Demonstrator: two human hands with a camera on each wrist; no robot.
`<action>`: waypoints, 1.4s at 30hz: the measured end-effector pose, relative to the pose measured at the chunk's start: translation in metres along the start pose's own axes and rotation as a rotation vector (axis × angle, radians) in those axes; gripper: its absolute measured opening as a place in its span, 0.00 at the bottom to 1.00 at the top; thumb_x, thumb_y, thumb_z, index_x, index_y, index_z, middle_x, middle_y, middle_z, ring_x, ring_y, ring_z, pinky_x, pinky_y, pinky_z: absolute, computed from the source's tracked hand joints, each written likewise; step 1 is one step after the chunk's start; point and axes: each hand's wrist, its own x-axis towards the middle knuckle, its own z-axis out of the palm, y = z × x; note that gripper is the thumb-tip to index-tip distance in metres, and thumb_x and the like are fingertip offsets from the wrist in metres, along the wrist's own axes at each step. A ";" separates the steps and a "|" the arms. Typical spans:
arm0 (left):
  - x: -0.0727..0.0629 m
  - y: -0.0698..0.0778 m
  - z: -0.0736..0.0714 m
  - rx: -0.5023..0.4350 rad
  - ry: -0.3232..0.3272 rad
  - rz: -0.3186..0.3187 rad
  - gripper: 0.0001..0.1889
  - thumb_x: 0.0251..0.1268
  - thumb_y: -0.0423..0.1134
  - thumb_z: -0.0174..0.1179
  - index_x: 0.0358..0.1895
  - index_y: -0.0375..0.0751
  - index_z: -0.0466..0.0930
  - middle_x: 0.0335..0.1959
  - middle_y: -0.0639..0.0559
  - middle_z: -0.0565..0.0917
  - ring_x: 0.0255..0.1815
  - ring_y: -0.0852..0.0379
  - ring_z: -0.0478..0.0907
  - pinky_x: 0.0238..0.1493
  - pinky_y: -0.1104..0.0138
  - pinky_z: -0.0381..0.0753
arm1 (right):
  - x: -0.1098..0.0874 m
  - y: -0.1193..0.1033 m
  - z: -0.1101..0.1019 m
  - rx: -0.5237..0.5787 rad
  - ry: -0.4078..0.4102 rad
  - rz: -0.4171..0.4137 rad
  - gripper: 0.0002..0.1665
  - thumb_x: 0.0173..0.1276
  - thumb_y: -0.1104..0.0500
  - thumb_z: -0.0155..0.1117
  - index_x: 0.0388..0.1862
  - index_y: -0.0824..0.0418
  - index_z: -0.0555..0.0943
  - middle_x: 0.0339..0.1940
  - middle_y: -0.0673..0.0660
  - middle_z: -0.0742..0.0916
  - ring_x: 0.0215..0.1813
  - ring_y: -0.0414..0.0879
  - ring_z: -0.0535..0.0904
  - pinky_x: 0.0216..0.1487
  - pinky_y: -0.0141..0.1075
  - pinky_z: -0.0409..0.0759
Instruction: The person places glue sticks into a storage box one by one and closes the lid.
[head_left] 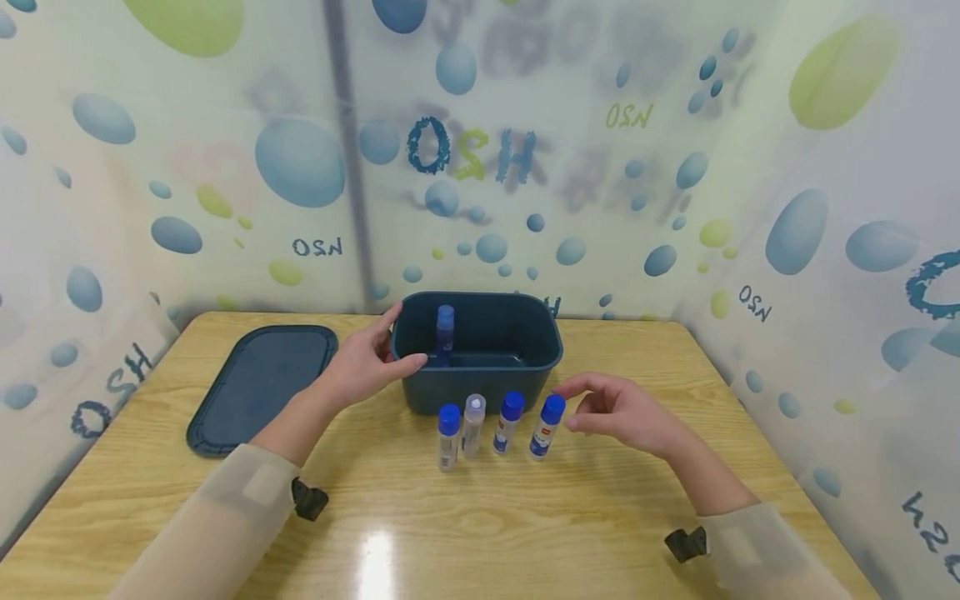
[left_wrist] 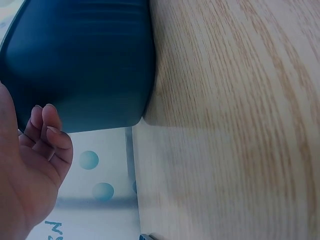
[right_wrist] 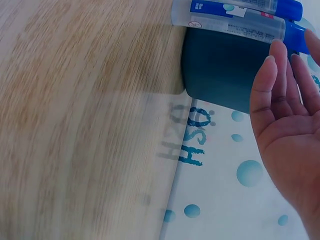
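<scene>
A dark blue plastic bin stands near the back of the table. My left hand holds its left end, the thumb over the front rim; in the left wrist view the fingers curl beside the bin wall. Inside the bin, a blue-capped glue stick stands upright at the left. In front stand a left glue stick, a glue stick with a pale top, another blue-capped one and the rightmost glue stick. My right hand is beside that last one's cap, fingers loosely bent; contact is unclear.
A dark blue lid lies flat on the table left of the bin. The wooden table reaches back to a patterned curtain, which also hangs along both sides.
</scene>
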 end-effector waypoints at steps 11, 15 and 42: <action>0.000 0.000 0.000 0.006 0.005 -0.003 0.54 0.74 0.58 0.72 0.92 0.49 0.49 0.31 0.48 0.76 0.33 0.51 0.73 0.33 0.60 0.73 | 0.004 -0.001 0.006 0.016 0.009 0.006 0.24 0.77 0.57 0.75 0.68 0.59 0.84 0.58 0.62 0.89 0.44 0.51 0.86 0.47 0.41 0.89; 0.001 -0.001 0.001 0.005 0.011 -0.004 0.54 0.74 0.58 0.72 0.92 0.49 0.49 0.30 0.48 0.75 0.33 0.51 0.74 0.33 0.61 0.73 | 0.005 -0.001 0.007 0.019 0.004 -0.004 0.23 0.77 0.57 0.75 0.68 0.59 0.85 0.57 0.63 0.89 0.44 0.55 0.86 0.46 0.41 0.90; 0.000 0.000 0.001 -0.015 0.015 -0.013 0.54 0.73 0.57 0.73 0.92 0.50 0.50 0.32 0.48 0.76 0.34 0.50 0.74 0.34 0.62 0.75 | 0.005 0.001 0.011 0.014 0.004 -0.047 0.20 0.77 0.61 0.74 0.65 0.61 0.85 0.50 0.64 0.90 0.41 0.57 0.85 0.41 0.40 0.88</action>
